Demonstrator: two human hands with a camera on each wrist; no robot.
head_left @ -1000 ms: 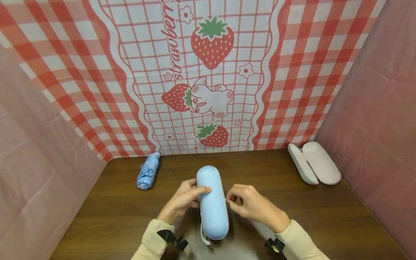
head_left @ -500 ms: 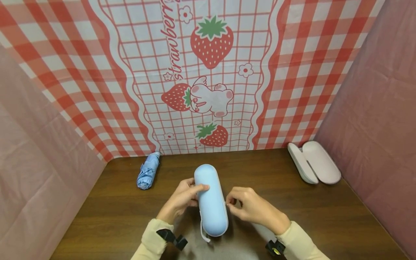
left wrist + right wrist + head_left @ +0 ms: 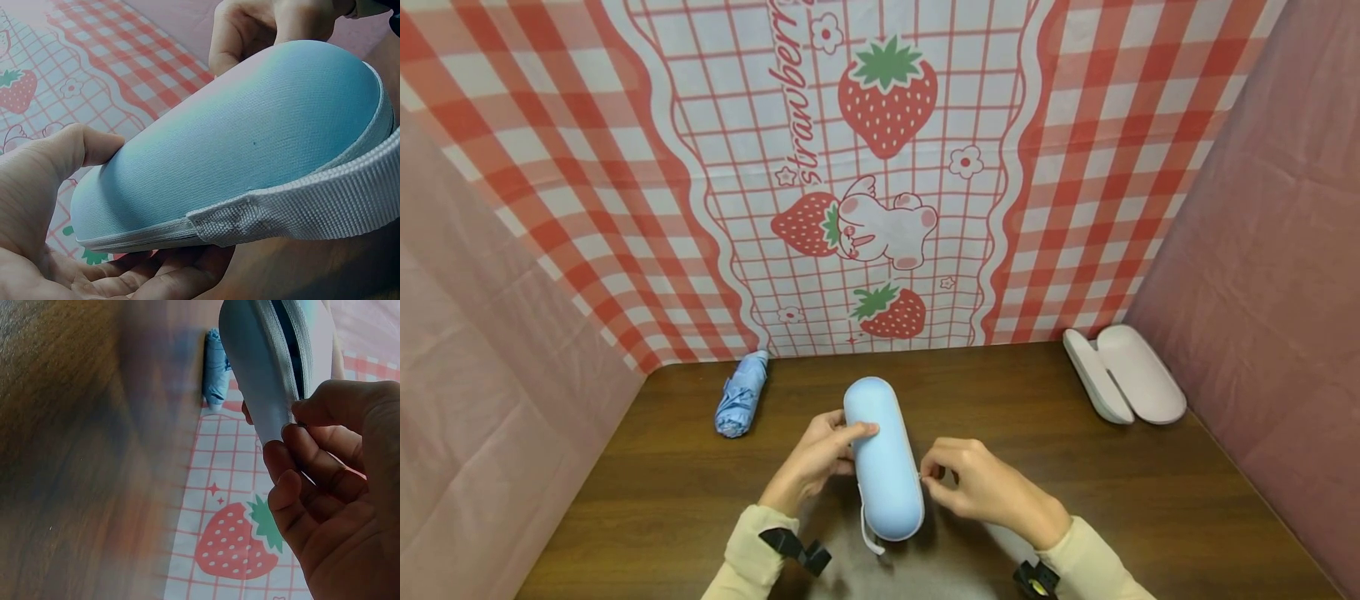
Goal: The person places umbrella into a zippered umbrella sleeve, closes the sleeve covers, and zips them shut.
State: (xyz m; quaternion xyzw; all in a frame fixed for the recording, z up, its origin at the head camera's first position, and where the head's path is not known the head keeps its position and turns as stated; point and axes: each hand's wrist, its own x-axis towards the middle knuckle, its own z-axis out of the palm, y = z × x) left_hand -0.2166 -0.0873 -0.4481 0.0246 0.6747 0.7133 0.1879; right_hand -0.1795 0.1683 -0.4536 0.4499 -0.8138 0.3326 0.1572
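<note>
My left hand (image 3: 816, 458) grips a long, rounded light-blue zip case (image 3: 886, 467) from the left, its thumb on the top shell and its fingers underneath. At the case's right edge, my right hand (image 3: 981, 479) pinches the zipper pull between thumb and forefinger. In the right wrist view the zipper (image 3: 279, 359) shows a dark gap on one side of the pinch; what lies inside is hidden. A pale woven strap (image 3: 300, 206) hangs from the left side of the case, which is tilted in my hold.
A folded blue umbrella (image 3: 742, 394) lies at the back left of the brown wooden table (image 3: 647, 492). An opened white hard case (image 3: 1141, 375), like a glasses case, lies at the back right. Strawberry-print cloth (image 3: 955, 242) hangs behind, with pink cloth at both sides.
My right hand has slid a little along the case's right edge toward my body. The case, held in my left hand, has shifted slightly left and away from me.
</note>
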